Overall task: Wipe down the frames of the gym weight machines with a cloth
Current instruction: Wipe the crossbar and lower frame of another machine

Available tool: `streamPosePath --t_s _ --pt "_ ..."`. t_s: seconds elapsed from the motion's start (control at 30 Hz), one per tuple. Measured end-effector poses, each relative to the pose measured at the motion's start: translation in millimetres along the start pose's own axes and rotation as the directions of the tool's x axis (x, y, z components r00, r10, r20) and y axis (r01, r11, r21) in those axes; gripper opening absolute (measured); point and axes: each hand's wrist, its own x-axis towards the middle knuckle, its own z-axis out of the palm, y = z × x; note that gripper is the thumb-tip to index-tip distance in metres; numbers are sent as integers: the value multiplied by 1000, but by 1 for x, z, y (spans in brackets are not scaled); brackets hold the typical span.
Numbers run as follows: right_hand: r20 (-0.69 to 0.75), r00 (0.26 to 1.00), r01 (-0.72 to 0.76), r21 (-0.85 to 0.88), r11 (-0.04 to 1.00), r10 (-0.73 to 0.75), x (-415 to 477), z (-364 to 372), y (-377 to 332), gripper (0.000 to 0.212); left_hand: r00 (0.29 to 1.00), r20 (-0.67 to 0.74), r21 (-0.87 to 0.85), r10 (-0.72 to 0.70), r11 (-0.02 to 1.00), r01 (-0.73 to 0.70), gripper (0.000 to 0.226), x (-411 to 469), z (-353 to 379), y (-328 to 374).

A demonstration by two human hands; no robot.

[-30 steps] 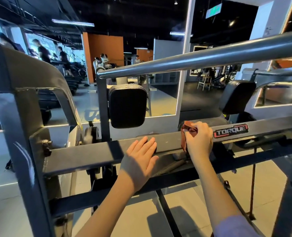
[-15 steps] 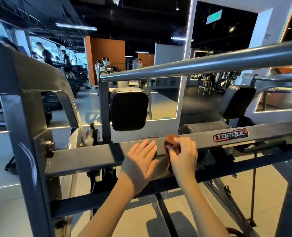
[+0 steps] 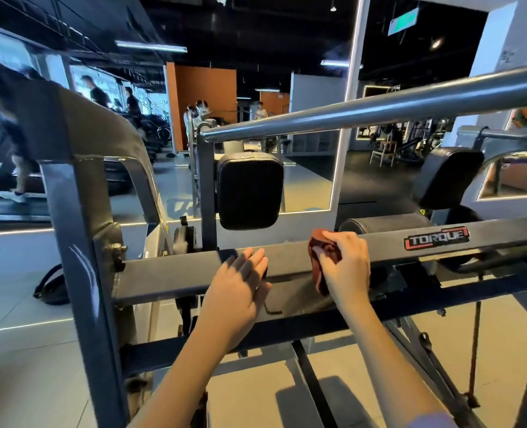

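A dark grey horizontal frame beam (image 3: 169,273) of a weight machine crosses the view at chest height and bears a red and black TORQUE label (image 3: 436,239). My right hand (image 3: 347,267) grips a bunched reddish-brown cloth (image 3: 321,257) and presses it against the beam's top and front face, left of the label. My left hand (image 3: 240,288) lies flat on the beam with its fingers straight, a short way left of the cloth.
A round steel bar (image 3: 379,109) slopes across above the beam. Black pads (image 3: 250,189) (image 3: 447,177) stand behind it, and a black roller (image 3: 382,223) lies just past the cloth. A thick grey upright (image 3: 77,242) stands at the left. Mirrors behind reflect people on treadmills.
My right hand slid the cloth left along the beam towards my left hand, then back a little to the right. My left hand stayed flat in its place.
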Motion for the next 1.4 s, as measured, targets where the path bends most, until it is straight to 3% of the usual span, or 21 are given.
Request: streamPosePath --t_s 0.13,0.3,0.47,0.6,0.67,0.83,1.0,1.07,1.23,1.4 --pt "-77 983 -154 131 979 165 -5 16 -28 29 999 -22 96 -35 995 37 59 -16 0 -13" --pt "106 983 138 88 986 -147 -44 8 -20 38 994 -111 68 -22 997 30 52 -19 1 -13" --pt "-82 989 -113 91 989 120 -17 25 -34 30 989 -139 153 51 988 -29 49 -20 0 -17" --pt "71 978 190 91 978 -197 -56 36 -54 37 990 -131 39 48 998 -44 51 -22 -3 -18" --pt "142 952 266 56 962 -272 -47 25 -40 38 990 -119 70 80 995 -72 48 -26 -6 -24" --pt "3 997 -71 31 997 71 -21 35 -56 38 989 -145 90 -23 995 36 49 -48 -16 -46" --pt "120 958 240 169 956 -262 -89 52 -79 45 993 -112 155 -30 987 47 60 -62 -18 -61" --pt "142 942 287 135 949 -305 -71 45 -71 43 994 -104 180 -18 983 36 60 -66 -19 -68" --pt "89 994 -76 74 994 69 -48 57 -105 41 997 -72 258 16 966 4 59 -79 -24 -85" --pt "202 958 180 131 975 -204 -101 72 -114 43 997 -46 296 54 954 -38 58 -89 -29 -94"
